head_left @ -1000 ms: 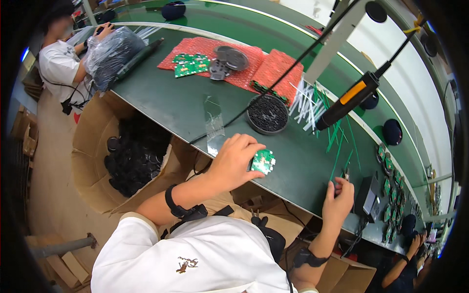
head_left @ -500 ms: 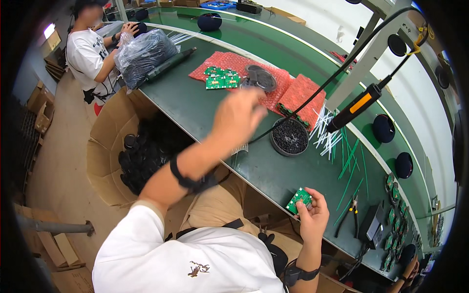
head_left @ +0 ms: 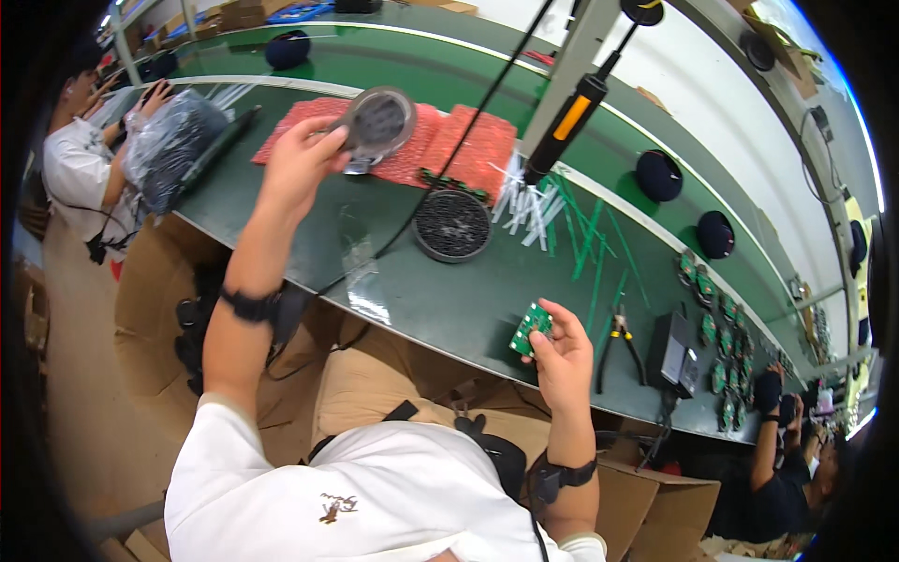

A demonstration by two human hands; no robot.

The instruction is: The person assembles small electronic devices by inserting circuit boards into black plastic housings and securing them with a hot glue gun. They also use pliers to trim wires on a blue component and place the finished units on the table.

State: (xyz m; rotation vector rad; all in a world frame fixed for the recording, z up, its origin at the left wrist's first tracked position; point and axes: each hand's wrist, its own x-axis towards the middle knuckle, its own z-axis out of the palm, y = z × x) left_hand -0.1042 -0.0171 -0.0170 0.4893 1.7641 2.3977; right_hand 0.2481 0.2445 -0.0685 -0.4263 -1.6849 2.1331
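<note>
My left hand point(head_left: 307, 161) is closed on the rim of a shallow round dish point(head_left: 382, 120), grey and see-through with dark contents. It is lifted and tilted above red bubble wrap point(head_left: 478, 140). Something shiny shows just beneath it, too covered to name. In my right hand point(head_left: 566, 354) a small green circuit board point(head_left: 530, 330) is pinched between thumb and fingers, above the near table edge. Between the hands stands a round black bowl point(head_left: 452, 225) full of small black parts.
An electric screwdriver point(head_left: 567, 122) hangs over white strips point(head_left: 529, 206) and green strips point(head_left: 585, 234). Pliers point(head_left: 618, 342) lie beside a black box point(head_left: 672, 351). Rows of green boards point(head_left: 726, 337) are on the right. Co-workers point(head_left: 89, 169) sit left and lower right; a cable crosses the table.
My left hand has taken hold of the round dish and raised it off the bubble wrap. The right hand keeps the circuit board. The whole view has shifted, moving the table leftward.
</note>
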